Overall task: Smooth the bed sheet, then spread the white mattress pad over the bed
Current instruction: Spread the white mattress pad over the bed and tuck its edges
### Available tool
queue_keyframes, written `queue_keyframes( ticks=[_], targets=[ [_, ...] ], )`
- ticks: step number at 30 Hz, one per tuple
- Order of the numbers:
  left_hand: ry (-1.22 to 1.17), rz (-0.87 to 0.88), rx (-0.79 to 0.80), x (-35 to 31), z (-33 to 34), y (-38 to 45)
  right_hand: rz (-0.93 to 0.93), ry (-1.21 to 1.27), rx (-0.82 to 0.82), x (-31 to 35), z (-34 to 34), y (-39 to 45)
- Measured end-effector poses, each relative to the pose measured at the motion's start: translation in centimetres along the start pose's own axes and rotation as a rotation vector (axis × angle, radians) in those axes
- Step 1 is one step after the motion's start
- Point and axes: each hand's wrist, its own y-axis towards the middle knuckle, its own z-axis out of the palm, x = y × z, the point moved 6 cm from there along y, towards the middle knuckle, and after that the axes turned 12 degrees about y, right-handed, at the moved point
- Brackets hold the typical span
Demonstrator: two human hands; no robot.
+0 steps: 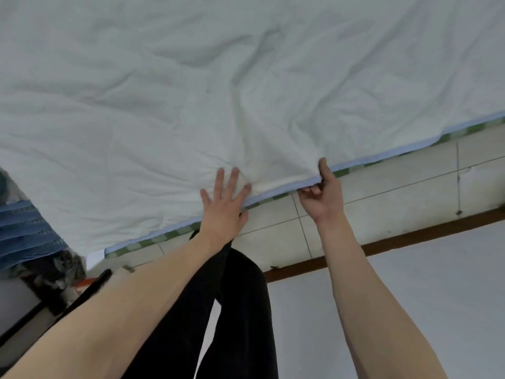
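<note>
The white mattress pad [218,77] covers the whole bed in view, wrinkled, with folds running toward its near edge. A pale blue trim and a green checked bed sheet [363,162] show under that edge. My left hand [224,203] lies flat on the pad at the edge, fingers spread and straight, pressing it down. Just to its right, my right hand [322,192] pinches the pad's edge, thumb on top and fingers curled underneath.
Pale floor tiles [382,192] run along the bed's near side, bounded by a brown baseboard [410,236] and a white wall surface. My black-trousered legs [240,296] stand below. A blue striped cloth [24,231] and dark clutter sit at the left.
</note>
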Motion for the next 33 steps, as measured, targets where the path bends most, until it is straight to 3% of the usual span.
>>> queue_keyframes(
  ticks=[4,6,9,15,25,27,31,33],
  targets=[
    [-0.056,-0.052,0.040,-0.7,-0.6,0.1,-0.157,-0.066,-0.098,6.7,-1.8,-0.1],
    [-0.071,-0.104,0.078,-1.5,-1.0,0.4,-0.113,-0.042,-0.123,8.2,-2.4,0.0],
    [-0.111,-0.191,0.109,-4.2,-2.0,0.9,0.018,0.083,-0.025,9.2,-1.6,0.2],
    [-0.240,-0.090,-0.005,-14.7,-6.0,5.6,0.047,0.116,0.028,13.5,0.3,0.6],
    [-0.385,-0.570,0.140,-22.4,-8.6,9.5,0.014,0.038,0.000,32.0,-1.1,1.2],
    [-0.341,-0.524,0.100,-24.1,-10.5,10.7,0.054,0.048,0.019,33.2,-0.7,1.1],
    [-0.300,-0.222,-0.011,-30.3,-14.8,14.2,0.165,0.061,0.001,34.1,0.7,1.1],
    [-0.301,-0.187,-0.029,-33.2,-16.4,15.7,0.201,0.005,-0.025,34.1,1.1,1.9]
  ],
)
